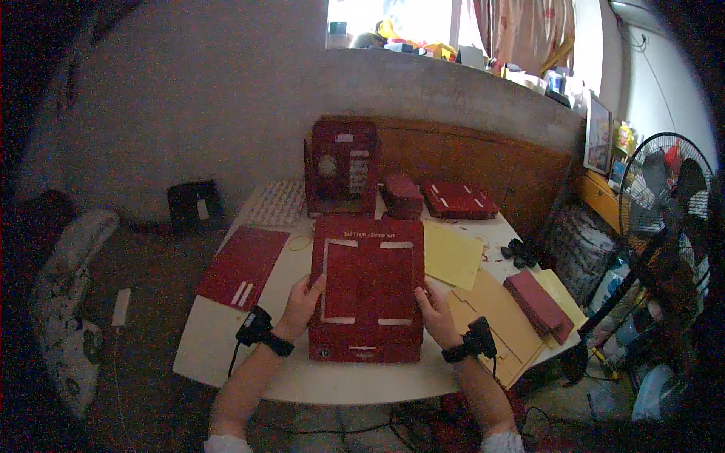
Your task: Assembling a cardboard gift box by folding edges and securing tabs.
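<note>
A dark red box [371, 291] is held in front of me above the white table's near half. Four white strips sit near the corners of its face, with light lettering along the far edge. My left hand [303, 303] grips its left side, thumb on the face. At the opposite side my right hand [436, 311] does the same; the undersides of both hands' fingers are hidden. To the left lies a flat red sheet [243, 268] with two white strips. Yellow paper [455, 254] and tan card pieces [498, 325] lie right of the box.
Behind the box stands an upright red box [341, 162]. Next to it are a small dark red stack [402, 195] and a red piece with white strips [459, 200]. A maroon bundle [538, 303] rests at the table's right. A black fan [664, 189] stands beyond.
</note>
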### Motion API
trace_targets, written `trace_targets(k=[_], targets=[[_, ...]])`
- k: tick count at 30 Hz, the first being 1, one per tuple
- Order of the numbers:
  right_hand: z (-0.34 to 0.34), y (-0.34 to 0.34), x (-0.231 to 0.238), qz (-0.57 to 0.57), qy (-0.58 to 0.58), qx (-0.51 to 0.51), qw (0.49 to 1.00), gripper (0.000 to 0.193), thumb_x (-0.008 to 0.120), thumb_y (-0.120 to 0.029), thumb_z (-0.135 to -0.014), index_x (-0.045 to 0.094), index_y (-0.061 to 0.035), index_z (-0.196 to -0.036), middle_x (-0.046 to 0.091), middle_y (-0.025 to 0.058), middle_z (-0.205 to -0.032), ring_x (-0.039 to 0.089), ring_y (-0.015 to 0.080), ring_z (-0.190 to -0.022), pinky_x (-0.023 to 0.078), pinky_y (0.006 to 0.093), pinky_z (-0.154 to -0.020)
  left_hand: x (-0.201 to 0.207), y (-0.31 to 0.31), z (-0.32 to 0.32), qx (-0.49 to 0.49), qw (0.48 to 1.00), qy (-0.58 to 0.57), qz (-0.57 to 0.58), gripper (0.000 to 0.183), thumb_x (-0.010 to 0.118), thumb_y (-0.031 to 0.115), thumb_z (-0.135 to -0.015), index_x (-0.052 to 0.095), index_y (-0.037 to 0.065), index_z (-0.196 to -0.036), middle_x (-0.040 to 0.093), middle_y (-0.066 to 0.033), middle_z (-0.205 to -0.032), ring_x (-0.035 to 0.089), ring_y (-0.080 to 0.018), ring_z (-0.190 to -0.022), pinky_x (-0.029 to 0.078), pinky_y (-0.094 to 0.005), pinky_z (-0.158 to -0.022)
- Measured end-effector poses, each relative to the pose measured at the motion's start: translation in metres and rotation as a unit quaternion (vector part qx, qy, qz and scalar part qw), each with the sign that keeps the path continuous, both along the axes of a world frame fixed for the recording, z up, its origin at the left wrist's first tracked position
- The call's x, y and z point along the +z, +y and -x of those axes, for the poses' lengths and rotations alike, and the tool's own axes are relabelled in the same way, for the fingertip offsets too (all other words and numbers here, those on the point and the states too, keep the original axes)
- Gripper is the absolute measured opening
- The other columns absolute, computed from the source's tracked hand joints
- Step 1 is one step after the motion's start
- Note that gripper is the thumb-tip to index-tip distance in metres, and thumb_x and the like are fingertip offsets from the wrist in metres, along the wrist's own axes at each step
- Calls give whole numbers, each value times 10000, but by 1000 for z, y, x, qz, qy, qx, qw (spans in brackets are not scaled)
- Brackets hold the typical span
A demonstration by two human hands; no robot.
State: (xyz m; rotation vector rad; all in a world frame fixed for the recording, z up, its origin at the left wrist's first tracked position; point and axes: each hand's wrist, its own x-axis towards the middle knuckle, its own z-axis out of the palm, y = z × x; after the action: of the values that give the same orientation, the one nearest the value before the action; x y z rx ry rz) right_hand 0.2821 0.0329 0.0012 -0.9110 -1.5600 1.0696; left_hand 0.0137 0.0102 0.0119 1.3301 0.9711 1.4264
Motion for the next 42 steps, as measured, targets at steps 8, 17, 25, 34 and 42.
trace_targets(k=[8, 17, 25, 34, 42], targets=[[-1, 4, -9, 64, 44, 12, 997, 360, 409, -214, -955, 463, 26, -1217, 562, 68, -1144, 516, 137, -1041, 397, 279, -919, 6, -6, -5, 60, 995, 80, 17, 304, 480, 219, -933, 519, -17, -1119, 601, -60, -1027, 556, -111, -899, 457, -275, -794], [-3, 3, -12, 138, 108, 66, 982, 374, 439, -268, -938, 482, -17, -1212, 564, 59, -1150, 526, 156, -1041, 391, 296, -920, 2, -9, -2, 76, 989, 124, 13, 303, 515, 163, -906, 496, -34, -1135, 598, -82, -1044, 560, -143, -924, 453, -298, -826], [-9, 14, -22, 191, 65, 35, 979, 394, 476, -317, -921, 472, -38, -1200, 574, 68, -1089, 528, 163, -1016, 415, 306, -877, -10, -2, 1, 57, 992, 108, 42, 407, 586, 85, -839, 425, -35, -1193, 551, -122, -1144, 544, -192, -1023, 431, -328, -891], [-4, 3, -7, 199, 43, 60, 977, 429, 568, -251, -877, 412, -96, -1245, 584, 60, -984, 566, 142, -880, 459, 295, -755, -21, 7, 13, 65, 996, 52, 26, 452, 574, 83, -841, 371, -34, -1228, 517, -139, -1186, 504, -202, -1085, 405, -333, -925], [-8, 3, -9, 194, -2, 55, 980, 439, 566, -324, -879, 445, -63, -1210, 609, 89, -1014, 576, 172, -898, 477, 303, -754, -6, 3, 18, 78, 996, 46, 22, 421, 571, 124, -847, 424, -47, -1202, 535, -131, -1166, 518, -208, -1063, 405, -331, -919]])
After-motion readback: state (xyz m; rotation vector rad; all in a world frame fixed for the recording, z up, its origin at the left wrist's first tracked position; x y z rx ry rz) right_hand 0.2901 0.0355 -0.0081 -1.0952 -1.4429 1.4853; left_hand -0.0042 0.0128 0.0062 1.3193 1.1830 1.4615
